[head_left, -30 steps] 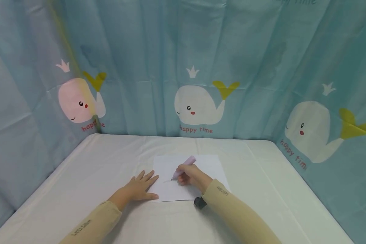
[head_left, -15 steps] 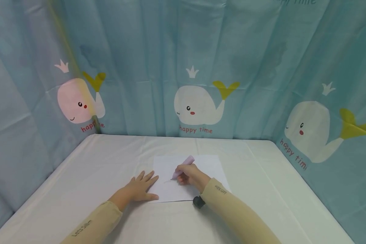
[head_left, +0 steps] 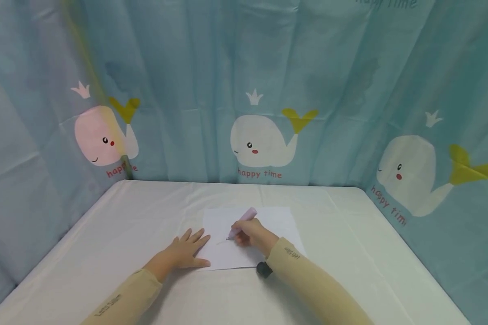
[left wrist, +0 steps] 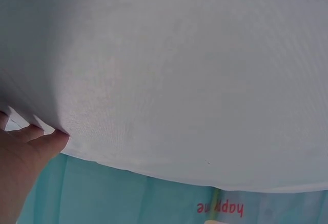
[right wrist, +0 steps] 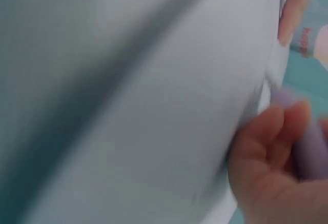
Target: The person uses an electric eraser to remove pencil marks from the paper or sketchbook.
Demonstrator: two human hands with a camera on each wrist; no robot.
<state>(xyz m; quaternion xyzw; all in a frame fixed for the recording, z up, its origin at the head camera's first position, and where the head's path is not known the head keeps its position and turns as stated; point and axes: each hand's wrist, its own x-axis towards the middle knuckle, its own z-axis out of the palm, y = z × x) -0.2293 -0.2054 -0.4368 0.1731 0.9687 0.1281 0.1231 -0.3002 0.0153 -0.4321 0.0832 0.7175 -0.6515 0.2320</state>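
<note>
A thick light purple pen (head_left: 249, 214) slants over a white sheet of paper (head_left: 276, 225), its thin tip down at the sheet. My right hand (head_left: 252, 234) grips the pen near its lower end, thumb and fingers curled round it. In the right wrist view the pen (right wrist: 311, 155) shows behind the curled fingers, partly hidden and blurred. Left of the tip, a faint short line (head_left: 221, 243) runs on the paper. My left hand (head_left: 184, 253) lies flat with fingers spread, fingertips and thumb on the paper's left edge. Only some left fingers (left wrist: 48, 144) appear in the left wrist view.
Just beyond the paper's near edge, a small black object (head_left: 263, 269) sits on the white-covered table (head_left: 146, 212), partly behind the right sleeve. A blue curtain (head_left: 187, 90) with whale prints stands round the table's back and sides.
The pen's upper end has tipped slightly left and my right hand has shifted a little left with it. The left hand keeps its place on the paper. The head view has shifted slightly.
</note>
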